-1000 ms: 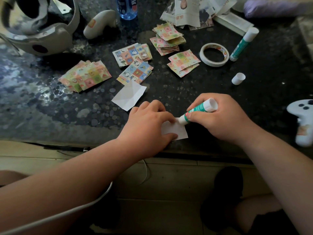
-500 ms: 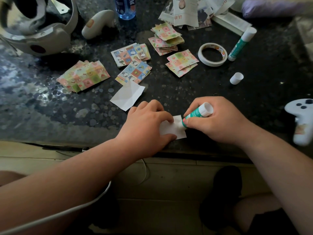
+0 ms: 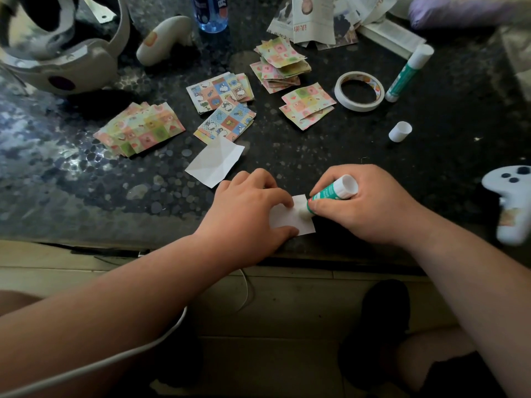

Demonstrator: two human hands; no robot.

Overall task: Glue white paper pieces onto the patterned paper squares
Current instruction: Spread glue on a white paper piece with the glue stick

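While your right hand (image 3: pixel 365 208) grips the green glue stick (image 3: pixel 333 192), fingers curled round the barrel & tip touching the white paper piece (image 3: pixel 290 218), your left hand (image 3: pixel 247 214) pins that piece to the desk (image 3: pixel 445 156) w/ fingertips & thumb, not wrapped round it. That's lower centre of frame, near the desk edge. Patterned paper squares (image 3: pixel 221 107) sit in stacks at upper centre; another white piece (image 3: pixel 214 160) lies just below them.
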